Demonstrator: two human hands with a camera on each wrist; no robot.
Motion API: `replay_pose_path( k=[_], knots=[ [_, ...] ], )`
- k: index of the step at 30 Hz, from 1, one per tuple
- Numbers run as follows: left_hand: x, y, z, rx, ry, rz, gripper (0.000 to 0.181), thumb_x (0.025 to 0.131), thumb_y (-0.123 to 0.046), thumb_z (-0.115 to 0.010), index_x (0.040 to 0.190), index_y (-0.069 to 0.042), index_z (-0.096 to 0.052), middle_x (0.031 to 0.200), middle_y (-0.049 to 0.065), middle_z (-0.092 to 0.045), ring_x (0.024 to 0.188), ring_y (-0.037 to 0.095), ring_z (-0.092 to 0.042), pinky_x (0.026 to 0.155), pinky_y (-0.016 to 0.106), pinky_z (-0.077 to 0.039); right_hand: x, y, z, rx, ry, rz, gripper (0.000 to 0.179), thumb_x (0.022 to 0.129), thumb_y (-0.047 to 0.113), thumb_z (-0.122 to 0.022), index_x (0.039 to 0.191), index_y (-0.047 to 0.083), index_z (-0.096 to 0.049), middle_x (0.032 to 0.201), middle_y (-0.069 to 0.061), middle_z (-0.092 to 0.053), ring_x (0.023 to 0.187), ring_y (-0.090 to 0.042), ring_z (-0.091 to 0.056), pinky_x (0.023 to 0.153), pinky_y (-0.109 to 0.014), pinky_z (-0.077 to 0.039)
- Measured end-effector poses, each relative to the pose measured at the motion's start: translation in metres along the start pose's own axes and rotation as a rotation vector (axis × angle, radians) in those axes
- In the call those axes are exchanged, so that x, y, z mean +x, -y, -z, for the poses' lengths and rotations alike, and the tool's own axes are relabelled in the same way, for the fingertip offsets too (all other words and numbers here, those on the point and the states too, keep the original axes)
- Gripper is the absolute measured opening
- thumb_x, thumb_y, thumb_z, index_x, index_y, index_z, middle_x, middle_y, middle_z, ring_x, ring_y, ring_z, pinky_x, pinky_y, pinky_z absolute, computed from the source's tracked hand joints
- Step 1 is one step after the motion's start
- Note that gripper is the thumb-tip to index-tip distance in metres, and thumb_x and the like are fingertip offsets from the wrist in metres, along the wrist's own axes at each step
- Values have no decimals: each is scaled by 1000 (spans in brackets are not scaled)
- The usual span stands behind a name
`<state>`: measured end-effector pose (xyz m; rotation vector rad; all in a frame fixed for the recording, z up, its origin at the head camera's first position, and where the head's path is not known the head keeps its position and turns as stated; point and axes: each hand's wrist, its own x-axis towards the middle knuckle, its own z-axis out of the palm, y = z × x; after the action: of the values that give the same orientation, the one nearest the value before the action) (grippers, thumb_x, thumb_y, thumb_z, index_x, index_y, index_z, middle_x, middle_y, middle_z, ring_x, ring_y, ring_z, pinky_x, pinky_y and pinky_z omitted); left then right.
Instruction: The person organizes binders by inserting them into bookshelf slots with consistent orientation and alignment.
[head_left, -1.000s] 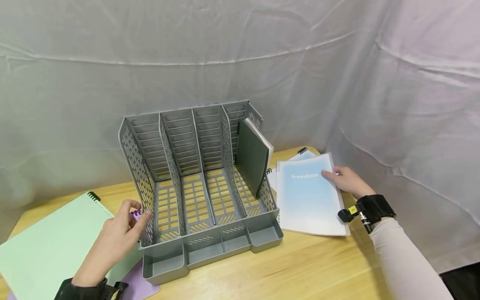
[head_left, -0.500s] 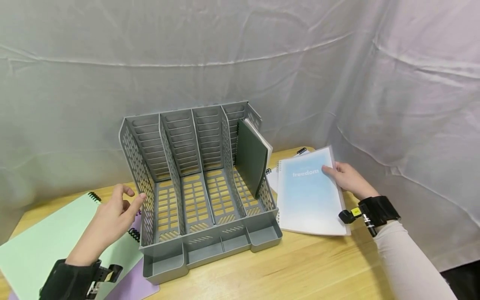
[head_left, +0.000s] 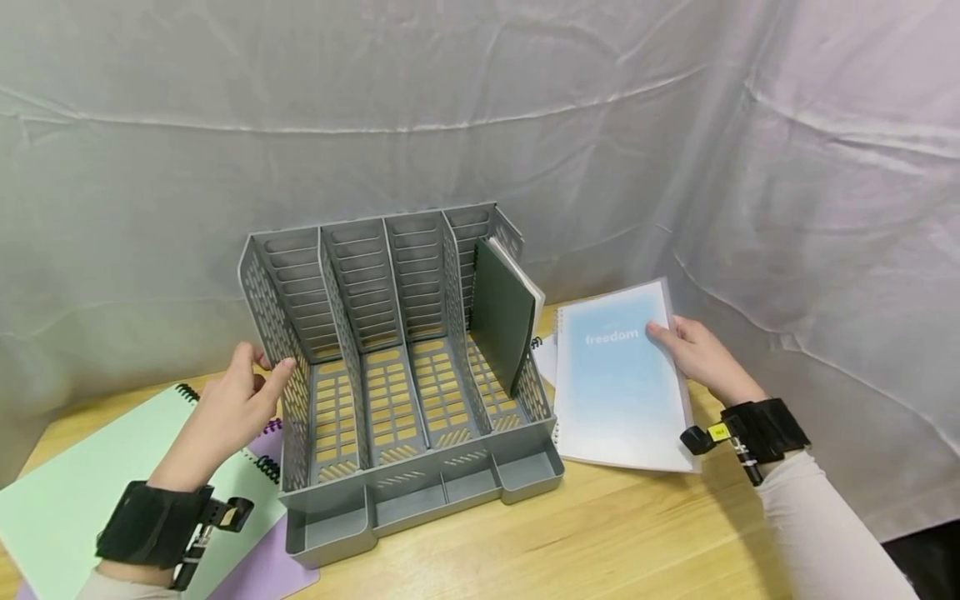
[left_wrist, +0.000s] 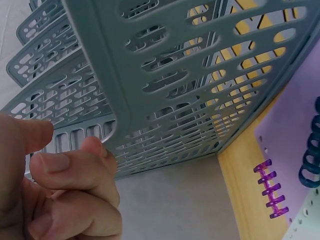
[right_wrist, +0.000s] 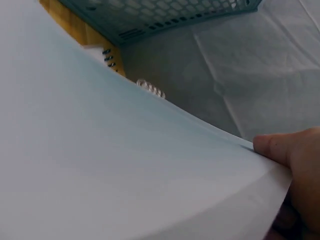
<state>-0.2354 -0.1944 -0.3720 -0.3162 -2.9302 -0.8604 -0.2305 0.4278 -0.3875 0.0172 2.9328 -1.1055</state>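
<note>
My right hand [head_left: 701, 354] pinches the right edge of a spiral notebook [head_left: 618, 400] with a pale blue-and-white cover marked "freedom". Its thumb lies on the cover; the other fingers are hidden behind it. The notebook's far edge is tilted up. In the right wrist view its cover [right_wrist: 100, 150] bends toward the thumb. On the other side, my left hand [head_left: 232, 408] hovers by the left wall of a grey desk file rack [head_left: 431, 467], fingers loosely curled with nothing between them. A dark green notebook [head_left: 502, 317] stands in the rack's rightmost slot.
Light green spiral notebooks [head_left: 90, 483] and a purple one [head_left: 273, 567] lie under and beside the left forearm. A white spiral notebook [head_left: 546, 360] shows between the rack and the blue notebook. Grey cloth [head_left: 375, 108] hangs behind the wooden table [head_left: 600, 533].
The left hand has risen along the rack's left wall, away from the purple notebook's coil. The right hand has lifted the blue notebook's far edge higher.
</note>
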Motion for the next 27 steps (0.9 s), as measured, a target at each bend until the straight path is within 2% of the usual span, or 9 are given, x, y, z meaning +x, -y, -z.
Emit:
replay_pose_path(
  k=[4,6,10,11,15,20,27],
  knots=[
    [5,-1,1,6,-16,-15,49,116,-45,-39,119,4,-40,82,11,-53,67,23,-54,57,37,-40,-8,8,1,26,-44,38,57,116,51,-37,132,-1,-57,91,-9,-69,77,-12,-65,77,-31,-53],
    [7,-1,1,12,-29,-20,48,116,-44,-39,117,4,-40,83,13,-53,68,24,-54,57,37,-40,-12,12,0,15,-74,64,56,116,49,-38,132,0,-59,98,-11,-73,82,-12,-67,77,-29,-53],
    [11,-2,2,16,-41,-23,47,116,-42,-39,114,5,-41,87,16,-54,71,27,-55,58,37,-41,-19,16,-1,-17,-120,85,54,116,47,-38,127,-1,-60,100,-16,-69,85,-18,-62,79,-31,-48],
    [11,-2,2,13,-36,-19,47,116,-42,-38,114,5,-40,87,16,-54,72,27,-55,58,37,-41,-20,16,-1,-24,-127,81,54,116,48,-37,126,0,-60,100,-16,-68,85,-18,-61,79,-31,-46],
    [14,-2,4,1,-12,-1,46,117,-41,-36,115,4,-40,90,17,-55,73,28,-56,59,37,-41,-25,16,0,12,-128,70,55,116,49,-37,130,0,-58,105,-18,-74,83,-13,-69,77,-30,-53],
    [18,-2,5,-27,34,25,48,117,-39,-33,126,8,-38,94,20,-59,75,27,-59,60,37,-44,-30,16,0,68,-136,89,57,116,46,-37,138,-3,-55,111,-26,-75,79,-8,-73,70,-30,-59],
    [21,-1,3,-28,70,37,48,116,-30,-28,137,12,-31,85,15,-56,69,24,-59,57,37,-45,-37,19,0,76,-190,148,51,117,40,-40,137,-4,-57,109,-28,-74,75,-6,-73,66,-31,-60]
  ],
)
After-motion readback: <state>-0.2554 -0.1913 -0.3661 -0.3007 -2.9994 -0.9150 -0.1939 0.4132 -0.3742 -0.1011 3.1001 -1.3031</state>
